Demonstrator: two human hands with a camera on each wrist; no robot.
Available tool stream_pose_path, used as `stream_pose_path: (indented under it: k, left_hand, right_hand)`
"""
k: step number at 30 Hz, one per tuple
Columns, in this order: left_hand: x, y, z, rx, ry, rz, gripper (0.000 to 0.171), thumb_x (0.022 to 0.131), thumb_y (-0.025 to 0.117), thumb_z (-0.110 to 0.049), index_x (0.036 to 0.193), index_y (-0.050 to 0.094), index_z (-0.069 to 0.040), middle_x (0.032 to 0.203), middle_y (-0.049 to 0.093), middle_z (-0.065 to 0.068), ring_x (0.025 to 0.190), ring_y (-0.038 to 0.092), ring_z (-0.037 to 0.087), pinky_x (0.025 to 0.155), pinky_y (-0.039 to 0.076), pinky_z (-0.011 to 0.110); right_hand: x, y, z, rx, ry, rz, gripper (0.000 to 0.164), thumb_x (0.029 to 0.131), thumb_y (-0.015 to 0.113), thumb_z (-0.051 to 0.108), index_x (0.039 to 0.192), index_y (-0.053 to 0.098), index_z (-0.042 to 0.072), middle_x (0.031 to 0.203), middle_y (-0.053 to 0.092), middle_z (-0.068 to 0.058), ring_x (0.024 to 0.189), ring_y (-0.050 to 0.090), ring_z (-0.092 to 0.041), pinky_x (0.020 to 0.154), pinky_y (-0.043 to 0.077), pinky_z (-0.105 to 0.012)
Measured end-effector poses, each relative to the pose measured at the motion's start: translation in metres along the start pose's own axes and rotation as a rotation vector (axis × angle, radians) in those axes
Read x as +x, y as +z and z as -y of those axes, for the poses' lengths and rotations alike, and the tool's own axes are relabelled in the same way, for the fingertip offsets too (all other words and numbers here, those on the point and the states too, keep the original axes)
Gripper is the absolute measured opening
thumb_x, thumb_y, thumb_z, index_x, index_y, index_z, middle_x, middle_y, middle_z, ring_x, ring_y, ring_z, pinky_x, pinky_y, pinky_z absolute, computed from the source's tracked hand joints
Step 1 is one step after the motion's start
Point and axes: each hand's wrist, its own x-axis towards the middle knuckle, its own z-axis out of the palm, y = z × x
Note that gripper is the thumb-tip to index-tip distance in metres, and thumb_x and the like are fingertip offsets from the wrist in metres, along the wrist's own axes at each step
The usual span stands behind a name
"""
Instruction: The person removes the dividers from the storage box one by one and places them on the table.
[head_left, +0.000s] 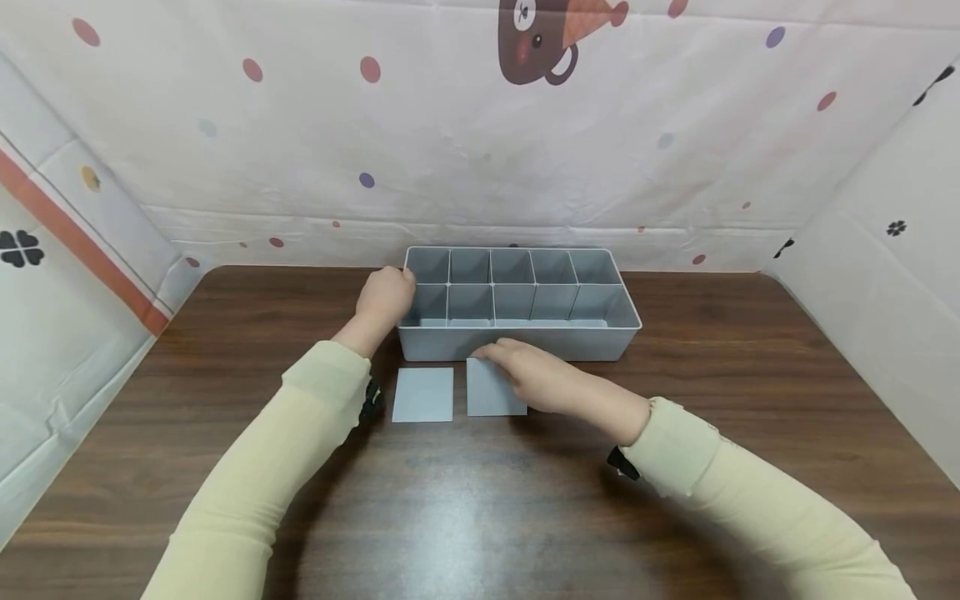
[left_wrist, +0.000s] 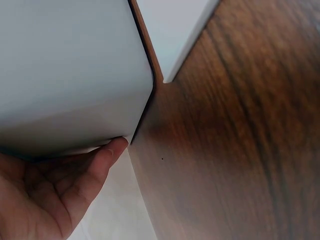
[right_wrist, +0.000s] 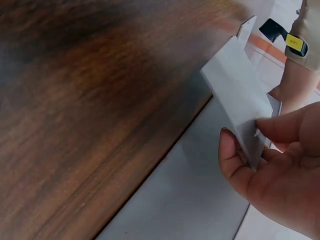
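A grey storage box (head_left: 517,343) with divided compartments stands against the back of the table. At its left end my left hand (head_left: 387,293) grips the wall by the rim; in the left wrist view, part of that hand (left_wrist: 65,192) lies against the box's side (left_wrist: 75,75). In front of the box my right hand (head_left: 534,377) pinches a flat grey divider panel (head_left: 493,396) by its edge. The right wrist view shows the thumb and fingers of this hand (right_wrist: 285,165) on either side of the panel (right_wrist: 237,82). A second divider panel (head_left: 423,395) lies to its left.
The dark wooden table (head_left: 450,517) carries all of this. Behind it hangs a white patterned cloth (head_left: 442,125), and similar cloth covers both sides. Black straps with small devices (right_wrist: 285,37) sit at the wrists.
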Motion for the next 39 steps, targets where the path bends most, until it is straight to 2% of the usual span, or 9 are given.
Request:
stream_pose_path:
  k: [5,10,13,19,25,29,32,35,39]
  left_hand:
    - [-0.001,-0.001,0.0,0.012,0.003,0.0,0.037,0.105,0.038,0.004,0.138,0.053,0.014,0.115,0.069,0.031,0.103,0.071,0.042,0.089,0.061,0.047]
    - [0.0,0.0,0.001,0.006,-0.001,0.001,0.037,0.105,0.038,0.004,0.138,0.052,0.014,0.116,0.069,0.031,0.104,0.071,0.042,0.089,0.061,0.047]
    - [0.0,0.0,0.001,-0.013,-0.011,-0.002,0.037,0.106,0.037,0.002,0.138,0.053,0.014,0.116,0.068,0.031,0.104,0.071,0.042,0.088,0.061,0.047]
    - [-0.001,0.001,0.0,-0.006,-0.009,0.007,0.038,0.106,0.037,0.002,0.139,0.051,0.014,0.117,0.068,0.032,0.104,0.07,0.042,0.089,0.06,0.047]
    - [-0.001,0.001,0.0,-0.017,-0.011,0.012,0.038,0.107,0.038,0.002,0.141,0.049,0.014,0.12,0.066,0.032,0.107,0.07,0.042,0.091,0.06,0.047]
    - [-0.001,0.0,0.0,-0.112,-0.053,0.013,0.039,0.109,0.033,-0.003,0.141,0.049,0.013,0.121,0.066,0.032,0.106,0.069,0.042,0.089,0.06,0.048]
    - [0.0,0.0,0.0,-0.138,-0.061,0.015,0.04,0.11,0.032,-0.005,0.14,0.05,0.013,0.122,0.066,0.032,0.107,0.069,0.043,0.089,0.059,0.048]
    - [0.002,0.0,0.0,-0.149,-0.068,0.024,0.04,0.11,0.031,-0.005,0.14,0.05,0.013,0.123,0.065,0.031,0.109,0.068,0.042,0.091,0.059,0.049]
    - [0.003,0.0,0.0,-0.239,-0.117,0.031,0.042,0.111,0.029,-0.009,0.138,0.053,0.012,0.124,0.066,0.03,0.111,0.068,0.042,0.095,0.057,0.049]
  right_hand:
    - [0.0,0.001,-0.001,0.028,0.025,0.04,0.044,0.098,0.055,-0.008,0.141,0.055,0.0,0.132,0.064,-0.018,0.126,0.061,-0.029,0.107,0.051,-0.044]
    - [0.0,0.007,-0.001,0.072,0.12,0.083,0.056,0.094,0.072,0.006,0.146,0.051,0.001,0.135,0.062,-0.018,0.126,0.058,-0.028,0.108,0.049,-0.045]
    - [0.0,0.012,-0.002,0.068,0.141,0.079,0.061,0.092,0.076,0.011,0.146,0.051,0.001,0.134,0.061,-0.017,0.123,0.059,-0.027,0.106,0.05,-0.044]
    - [0.0,0.017,-0.003,-0.008,0.129,0.032,0.059,0.091,0.077,0.015,0.144,0.054,0.004,0.121,0.063,-0.015,0.113,0.06,-0.027,0.099,0.052,-0.043]
    - [0.002,0.021,-0.005,-0.065,0.104,0.0,0.056,0.093,0.076,0.016,0.143,0.055,0.004,0.125,0.064,-0.016,0.12,0.06,-0.032,0.1,0.053,-0.045]
    - [0.004,0.022,-0.005,-0.092,0.098,-0.008,0.056,0.093,0.075,0.018,0.144,0.055,0.004,0.13,0.065,-0.016,0.125,0.059,-0.034,0.1,0.054,-0.047]
    - [0.004,0.023,-0.004,-0.098,0.106,-0.003,0.056,0.093,0.074,0.018,0.144,0.055,0.004,0.132,0.064,-0.016,0.126,0.059,-0.034,0.101,0.054,-0.047]
    - [0.003,0.023,-0.003,-0.107,0.104,-0.007,0.055,0.094,0.073,0.018,0.144,0.055,0.003,0.132,0.064,-0.016,0.123,0.06,-0.033,0.1,0.055,-0.046]
    - [0.0,0.027,-0.004,-0.132,0.077,-0.033,0.053,0.095,0.072,0.016,0.143,0.055,0.001,0.129,0.064,-0.017,0.118,0.06,-0.032,0.097,0.055,-0.043]
